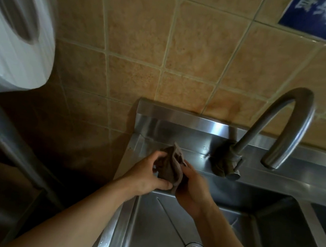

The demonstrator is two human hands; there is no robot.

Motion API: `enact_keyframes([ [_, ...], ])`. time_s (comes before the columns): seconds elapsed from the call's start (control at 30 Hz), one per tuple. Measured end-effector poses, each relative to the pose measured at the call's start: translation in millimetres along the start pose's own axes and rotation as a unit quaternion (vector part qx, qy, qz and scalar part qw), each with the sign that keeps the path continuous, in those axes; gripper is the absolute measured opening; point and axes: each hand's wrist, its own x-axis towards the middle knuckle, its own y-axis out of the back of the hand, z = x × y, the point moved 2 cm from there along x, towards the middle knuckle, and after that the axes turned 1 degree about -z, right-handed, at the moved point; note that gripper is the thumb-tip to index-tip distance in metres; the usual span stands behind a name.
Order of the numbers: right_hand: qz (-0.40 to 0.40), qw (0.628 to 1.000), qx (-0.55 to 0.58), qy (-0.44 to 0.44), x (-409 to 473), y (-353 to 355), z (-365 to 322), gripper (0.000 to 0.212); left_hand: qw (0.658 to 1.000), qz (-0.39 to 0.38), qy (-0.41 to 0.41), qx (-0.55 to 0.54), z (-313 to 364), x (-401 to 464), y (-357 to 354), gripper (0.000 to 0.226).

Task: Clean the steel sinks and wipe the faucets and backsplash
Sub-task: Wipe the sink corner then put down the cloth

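Both hands, left hand and right hand, clamped on brown cloth above sink back-left corner, faucet up-right, nearer right hand, steel backsplash just behind

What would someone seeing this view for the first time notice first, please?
At centre, the left hand and the right hand together hold a crumpled brown cloth above the back edge of the steel sink. To the right, a curved gooseneck faucet arches in front of the tan tiled backsplash, with another dark rag bunched round its base. A big white paper roll fills the upper left.
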Motion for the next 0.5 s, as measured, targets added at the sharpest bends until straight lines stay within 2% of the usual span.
enact_keyframes([
  [0.07,-0.039,0.999,0.012,-0.011,-9.3,1.7,-2.6,0.042,1.000,0.008,0.013,0.002,4.8,0.0,-5.0,0.068],
  [0.13,-0.062,0.998,0.002,-0.016,-18.6,6.6,-8.7,0.051,0.999,0.039,0.014,0.000,7.6,0.5,-6.5,0.049],
  [0.2,-0.032,0.997,-0.076,-0.011,-24.8,16.1,-14.0,0.055,0.997,0.064,0.021,-0.023,8.4,-0.6,-5.3,0.037],
  [0.27,0.004,0.981,-0.193,0.011,-29.4,30.8,-19.1,0.058,0.995,0.069,0.041,-0.065,10.7,-3.1,-6.1,0.035],
  [0.3,-0.005,0.974,-0.224,0.021,-32.3,34.7,-21.7,0.062,0.993,0.063,0.051,-0.085,11.0,-4.0,-6.6,0.036],
  [0.4,-0.094,0.972,-0.216,0.017,-36.0,36.1,-23.5,0.086,0.983,0.011,0.085,-0.161,14.1,-10.3,-11.8,0.034],
  [0.5,-0.175,0.965,-0.192,0.027,-29.6,32.7,-22.3,0.088,0.973,-0.045,0.095,-0.205,15.7,-14.5,-17.2,0.031],
])
